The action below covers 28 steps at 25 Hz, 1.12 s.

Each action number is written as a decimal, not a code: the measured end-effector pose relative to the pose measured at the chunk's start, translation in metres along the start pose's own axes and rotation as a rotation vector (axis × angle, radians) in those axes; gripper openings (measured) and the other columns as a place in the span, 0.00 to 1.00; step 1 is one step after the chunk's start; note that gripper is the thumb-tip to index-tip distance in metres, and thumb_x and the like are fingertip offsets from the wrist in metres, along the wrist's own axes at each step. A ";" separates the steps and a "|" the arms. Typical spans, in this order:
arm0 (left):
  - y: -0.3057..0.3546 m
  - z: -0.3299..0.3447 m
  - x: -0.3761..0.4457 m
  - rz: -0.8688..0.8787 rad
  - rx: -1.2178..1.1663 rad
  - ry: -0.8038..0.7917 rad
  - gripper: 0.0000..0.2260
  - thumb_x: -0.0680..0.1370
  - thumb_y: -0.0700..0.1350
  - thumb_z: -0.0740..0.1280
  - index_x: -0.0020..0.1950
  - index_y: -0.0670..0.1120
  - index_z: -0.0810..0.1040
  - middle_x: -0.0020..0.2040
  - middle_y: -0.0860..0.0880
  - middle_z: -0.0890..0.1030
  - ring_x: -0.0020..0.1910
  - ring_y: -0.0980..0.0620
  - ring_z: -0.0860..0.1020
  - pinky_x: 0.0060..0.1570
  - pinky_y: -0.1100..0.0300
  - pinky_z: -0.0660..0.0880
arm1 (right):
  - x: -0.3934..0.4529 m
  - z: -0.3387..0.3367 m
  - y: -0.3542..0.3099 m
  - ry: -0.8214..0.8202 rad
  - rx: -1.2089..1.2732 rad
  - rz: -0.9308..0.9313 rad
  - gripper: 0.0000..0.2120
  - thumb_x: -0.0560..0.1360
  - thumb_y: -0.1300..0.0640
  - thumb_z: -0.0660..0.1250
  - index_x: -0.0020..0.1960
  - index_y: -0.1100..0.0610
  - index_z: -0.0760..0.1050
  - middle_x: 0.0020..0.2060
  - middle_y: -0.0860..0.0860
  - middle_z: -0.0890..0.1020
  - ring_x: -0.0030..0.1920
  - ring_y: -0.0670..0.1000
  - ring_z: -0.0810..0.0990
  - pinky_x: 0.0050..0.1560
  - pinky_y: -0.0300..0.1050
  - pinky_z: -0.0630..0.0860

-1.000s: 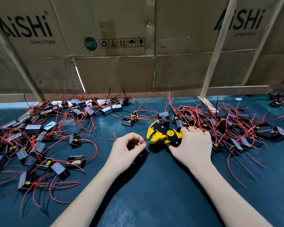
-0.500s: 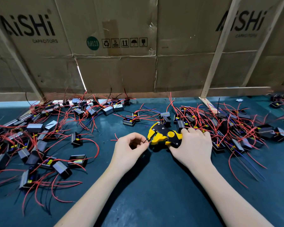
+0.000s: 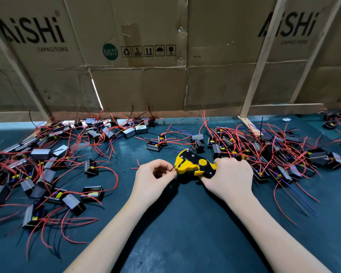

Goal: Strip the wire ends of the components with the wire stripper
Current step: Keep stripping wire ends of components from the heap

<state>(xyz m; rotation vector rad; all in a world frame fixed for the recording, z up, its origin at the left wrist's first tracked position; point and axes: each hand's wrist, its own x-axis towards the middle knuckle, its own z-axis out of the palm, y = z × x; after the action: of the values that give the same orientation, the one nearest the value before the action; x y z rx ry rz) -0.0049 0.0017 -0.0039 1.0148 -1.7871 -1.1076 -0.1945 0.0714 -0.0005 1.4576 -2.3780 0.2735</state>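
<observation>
Mid-desk, the left hand (image 3: 153, 179) still pinches a thin dark wire (image 3: 172, 168), feeding it into the yellow wire stripper (image 3: 193, 164); right hand (image 3: 229, 178) stays clenched on its handles, barely shifted, so stripping looks underway, components (image 3: 91, 166) scattered beyond

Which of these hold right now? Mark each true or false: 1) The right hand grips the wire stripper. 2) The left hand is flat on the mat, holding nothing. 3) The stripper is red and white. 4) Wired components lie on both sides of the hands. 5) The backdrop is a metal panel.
1) True: the right hand grips the wire stripper by its handles.
2) False: the left hand pinches a thin dark wire at the stripper's nose.
3) False: it is yellow and black.
4) True: components with red wires lie to the left and more to the right.
5) False: it is cardboard printed AiSHi.
</observation>
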 end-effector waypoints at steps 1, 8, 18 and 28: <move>0.000 0.000 0.000 0.001 -0.006 -0.003 0.07 0.72 0.38 0.74 0.37 0.49 0.81 0.33 0.54 0.80 0.34 0.56 0.75 0.39 0.64 0.73 | 0.001 0.000 0.001 -0.018 0.001 0.012 0.21 0.67 0.31 0.63 0.38 0.50 0.71 0.39 0.48 0.80 0.44 0.53 0.80 0.39 0.44 0.61; 0.000 -0.008 -0.002 0.193 0.376 0.010 0.07 0.70 0.42 0.73 0.37 0.52 0.78 0.33 0.60 0.79 0.30 0.62 0.72 0.33 0.67 0.67 | 0.000 0.000 0.003 0.121 0.074 -0.020 0.22 0.65 0.37 0.72 0.43 0.56 0.79 0.40 0.53 0.81 0.44 0.58 0.80 0.44 0.49 0.66; 0.013 0.007 -0.005 0.088 -0.237 -0.217 0.18 0.78 0.47 0.67 0.67 0.49 0.68 0.62 0.55 0.75 0.56 0.59 0.81 0.54 0.66 0.75 | 0.004 -0.015 0.017 0.291 0.560 0.235 0.22 0.68 0.36 0.71 0.35 0.54 0.72 0.34 0.49 0.76 0.37 0.57 0.76 0.39 0.51 0.74; -0.013 -0.073 0.025 0.130 0.641 0.483 0.15 0.74 0.38 0.70 0.61 0.44 0.77 0.58 0.45 0.80 0.58 0.41 0.76 0.58 0.47 0.69 | 0.000 -0.038 0.008 -0.356 1.839 0.002 0.27 0.68 0.34 0.69 0.35 0.60 0.74 0.35 0.64 0.78 0.39 0.61 0.79 0.44 0.51 0.77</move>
<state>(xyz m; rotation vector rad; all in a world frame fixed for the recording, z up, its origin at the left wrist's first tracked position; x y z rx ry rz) 0.0546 -0.0464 0.0122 1.3667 -1.7864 -0.1567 -0.1953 0.0874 0.0345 2.0224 -1.9979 2.8678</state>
